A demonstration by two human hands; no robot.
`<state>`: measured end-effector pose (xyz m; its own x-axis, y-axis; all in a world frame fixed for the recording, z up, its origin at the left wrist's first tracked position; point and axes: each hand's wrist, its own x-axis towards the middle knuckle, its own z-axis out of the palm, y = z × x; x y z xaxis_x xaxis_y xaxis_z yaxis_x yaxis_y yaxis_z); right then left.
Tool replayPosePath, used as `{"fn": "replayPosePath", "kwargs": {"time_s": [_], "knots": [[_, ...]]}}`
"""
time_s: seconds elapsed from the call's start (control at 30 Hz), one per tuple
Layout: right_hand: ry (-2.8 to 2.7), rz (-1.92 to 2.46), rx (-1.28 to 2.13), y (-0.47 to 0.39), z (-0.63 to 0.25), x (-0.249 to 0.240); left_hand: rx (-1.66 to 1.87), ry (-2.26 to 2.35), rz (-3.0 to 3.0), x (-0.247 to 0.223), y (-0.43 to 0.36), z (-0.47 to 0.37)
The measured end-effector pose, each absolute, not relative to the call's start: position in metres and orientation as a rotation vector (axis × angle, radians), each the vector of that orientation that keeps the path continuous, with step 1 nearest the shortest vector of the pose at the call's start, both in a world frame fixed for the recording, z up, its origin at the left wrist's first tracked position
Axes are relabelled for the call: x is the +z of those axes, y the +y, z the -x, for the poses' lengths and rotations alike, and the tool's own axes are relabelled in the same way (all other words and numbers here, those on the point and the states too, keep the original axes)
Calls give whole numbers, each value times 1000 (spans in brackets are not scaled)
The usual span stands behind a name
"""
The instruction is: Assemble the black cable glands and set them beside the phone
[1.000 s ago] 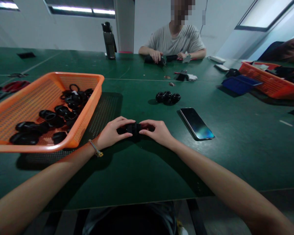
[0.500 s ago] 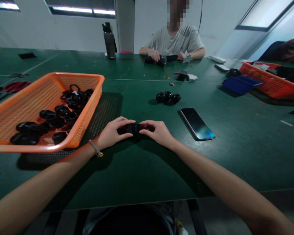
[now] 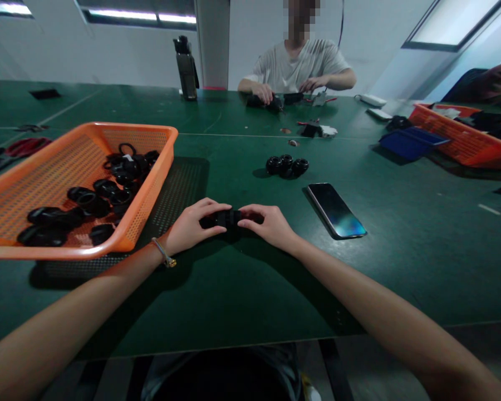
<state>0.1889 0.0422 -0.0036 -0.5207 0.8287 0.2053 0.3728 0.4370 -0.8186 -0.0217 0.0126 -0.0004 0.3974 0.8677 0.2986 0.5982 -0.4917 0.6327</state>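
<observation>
Workshop: parts basket (image 3: pixel 150 209), shared worktable (image 3: pixel 242 295)

Free passage: desk (image 3: pixel 421 262) right of the phone (image 3: pixel 336 210). Obstacles: left of the phone, right hand (image 3: pixel 266 224), left hand (image 3: pixel 195 220), then basket (image 3: pixel 153 207); beyond it, leftward, black parts (image 3: pixel 286 164); rightward, blue tray (image 3: pixel 413 142).

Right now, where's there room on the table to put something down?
There's a bare patch on the table between the phone, the right arm and the near edge. A smaller one lies between that arm and the left arm, nearer than the hands. It's crowded in the left basket, with black parts, and far right, around the blue tray and right basket.
</observation>
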Motion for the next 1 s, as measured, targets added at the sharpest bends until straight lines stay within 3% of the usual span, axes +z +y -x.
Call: {"fn": "replayPosePath", "kwargs": {"time_s": [1.0], "knots": [[-2110, 1041, 969, 42, -188, -2, 874, 1229, -2296, -2, 13, 23]]}}
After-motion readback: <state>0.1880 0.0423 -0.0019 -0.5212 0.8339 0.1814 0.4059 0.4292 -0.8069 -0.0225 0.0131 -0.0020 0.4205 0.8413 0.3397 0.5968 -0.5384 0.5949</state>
